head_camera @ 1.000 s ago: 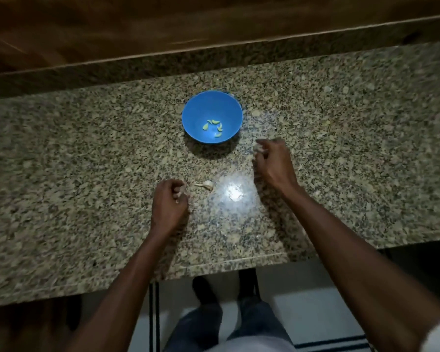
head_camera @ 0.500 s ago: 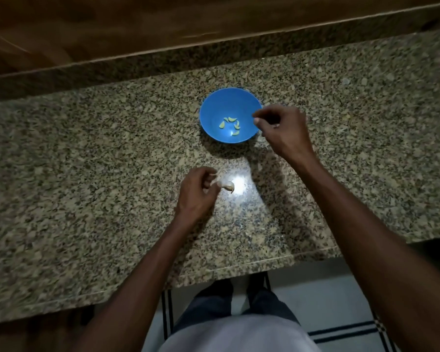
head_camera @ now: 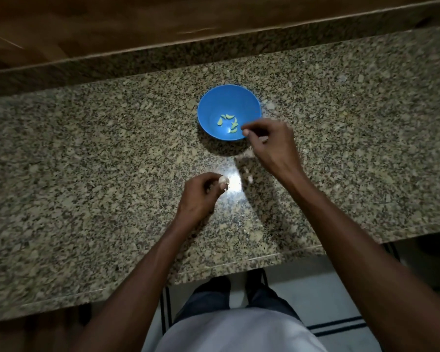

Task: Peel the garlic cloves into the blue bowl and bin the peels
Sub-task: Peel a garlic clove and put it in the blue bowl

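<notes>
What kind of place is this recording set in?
Probably a home kitchen: a speckled granite counter with a raised back ledge, a blue bowl of peeled garlic, and tiled floor below.

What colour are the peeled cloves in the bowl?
Pale yellow-green peeled garlic cloves, inside the round blue plastic bowl; head view.

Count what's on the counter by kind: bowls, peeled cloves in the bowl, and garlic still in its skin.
Blue bowl: 1
Peeled cloves in the bowl: about 5, some touching, so the count is rough
Unpeeled garlic, pinched in the left hand: 1
Total: about 7
</notes>
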A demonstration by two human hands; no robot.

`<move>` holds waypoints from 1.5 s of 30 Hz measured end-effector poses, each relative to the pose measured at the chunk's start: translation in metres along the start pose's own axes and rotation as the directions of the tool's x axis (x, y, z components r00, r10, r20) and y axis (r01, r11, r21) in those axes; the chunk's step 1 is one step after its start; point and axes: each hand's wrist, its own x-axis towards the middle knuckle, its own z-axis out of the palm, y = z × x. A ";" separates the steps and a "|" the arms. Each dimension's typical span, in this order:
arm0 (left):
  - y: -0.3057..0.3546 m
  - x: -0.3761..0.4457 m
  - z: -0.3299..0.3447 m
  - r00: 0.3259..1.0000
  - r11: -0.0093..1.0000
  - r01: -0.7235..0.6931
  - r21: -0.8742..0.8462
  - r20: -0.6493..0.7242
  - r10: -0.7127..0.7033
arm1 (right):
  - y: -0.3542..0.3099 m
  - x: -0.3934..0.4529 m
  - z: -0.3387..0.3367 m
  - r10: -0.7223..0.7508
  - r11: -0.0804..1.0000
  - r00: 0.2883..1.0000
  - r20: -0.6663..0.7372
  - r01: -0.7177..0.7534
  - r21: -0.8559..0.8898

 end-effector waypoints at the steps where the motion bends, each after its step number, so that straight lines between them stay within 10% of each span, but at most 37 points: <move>1: 0.002 -0.003 0.001 0.998 0.997 0.059 -0.055 -0.021 -0.060 | 0.005 -0.014 0.001 0.049 0.998 0.996 0.075 -0.052 0.036; 5: 0.016 -0.014 0.007 0.986 0.934 0.152 -0.323 -0.017 -0.166 | 0.029 -0.057 0.011 0.221 0.928 0.917 0.333 -0.303 0.217; 13: 0.039 -0.034 0.030 0.982 0.922 0.054 -0.383 -0.147 -0.119 | 0.047 -0.086 0.013 0.225 0.730 0.894 0.387 -0.418 0.541; 27: 0.047 -0.056 0.047 0.949 0.829 0.213 -0.517 -0.094 -0.302 | 0.062 -0.097 -0.010 0.154 0.724 0.810 0.565 -0.482 0.494; 45: 0.050 -0.051 0.064 0.868 0.661 0.416 -0.624 0.056 -0.494 | 0.068 -0.091 0.000 0.213 0.877 0.881 0.423 -0.363 0.314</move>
